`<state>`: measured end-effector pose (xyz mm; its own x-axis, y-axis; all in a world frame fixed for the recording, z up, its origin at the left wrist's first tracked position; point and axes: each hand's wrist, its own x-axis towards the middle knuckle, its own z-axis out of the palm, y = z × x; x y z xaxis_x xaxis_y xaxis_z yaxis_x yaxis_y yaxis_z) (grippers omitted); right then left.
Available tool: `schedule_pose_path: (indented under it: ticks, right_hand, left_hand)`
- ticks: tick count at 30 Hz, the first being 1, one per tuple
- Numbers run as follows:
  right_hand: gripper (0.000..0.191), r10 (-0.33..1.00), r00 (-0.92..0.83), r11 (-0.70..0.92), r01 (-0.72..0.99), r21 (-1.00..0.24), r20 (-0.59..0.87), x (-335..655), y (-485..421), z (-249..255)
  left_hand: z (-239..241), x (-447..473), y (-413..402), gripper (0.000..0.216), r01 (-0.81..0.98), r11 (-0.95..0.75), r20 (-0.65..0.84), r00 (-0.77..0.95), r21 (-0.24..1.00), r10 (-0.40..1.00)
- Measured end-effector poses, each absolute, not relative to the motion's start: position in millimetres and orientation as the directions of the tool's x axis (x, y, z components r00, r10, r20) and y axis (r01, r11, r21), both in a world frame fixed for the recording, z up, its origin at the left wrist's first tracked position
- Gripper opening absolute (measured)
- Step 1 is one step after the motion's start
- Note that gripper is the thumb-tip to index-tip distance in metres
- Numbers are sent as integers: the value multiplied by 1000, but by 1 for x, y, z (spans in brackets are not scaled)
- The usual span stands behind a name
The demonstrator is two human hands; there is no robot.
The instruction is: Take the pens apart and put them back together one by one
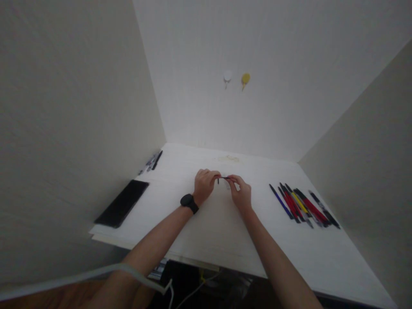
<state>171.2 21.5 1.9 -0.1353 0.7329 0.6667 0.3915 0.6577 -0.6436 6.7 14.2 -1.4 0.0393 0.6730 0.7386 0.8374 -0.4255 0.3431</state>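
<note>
At the middle of the white table, my left hand [205, 184] and my right hand [241, 193] face each other with fingertips pinched. Between them runs a thin dark pen-like piece [224, 177], gripped at both ends; it is too small to name for certain. A short dark bit [218, 181] shows just below my left fingertips, and whether it is joined to the piece I cannot tell. Something pale and see-through lies under my right fingers, mostly hidden. A black watch [189, 202] is on my left wrist.
Several pens [296, 204], red, yellow, blue and black, lie in a row at the right. A flat black case or device [122, 203] rests at the left edge, with small pen parts [151, 162] behind it. Walls enclose three sides; two hooks [245, 79] hang on the back one.
</note>
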Motion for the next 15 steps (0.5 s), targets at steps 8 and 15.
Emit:
schedule_pose_path:
  ticks: [8,15]
  right_hand:
    - [18,736,-104,642,420,-641,669,171,21,3]
    - [17,732,-119,649,421,-634,670,169,19,4]
  left_hand:
    - [-1,6,13,26,836,-422,747,23,350,665]
    - [-1,6,13,24,821,-451,733,60,349,678]
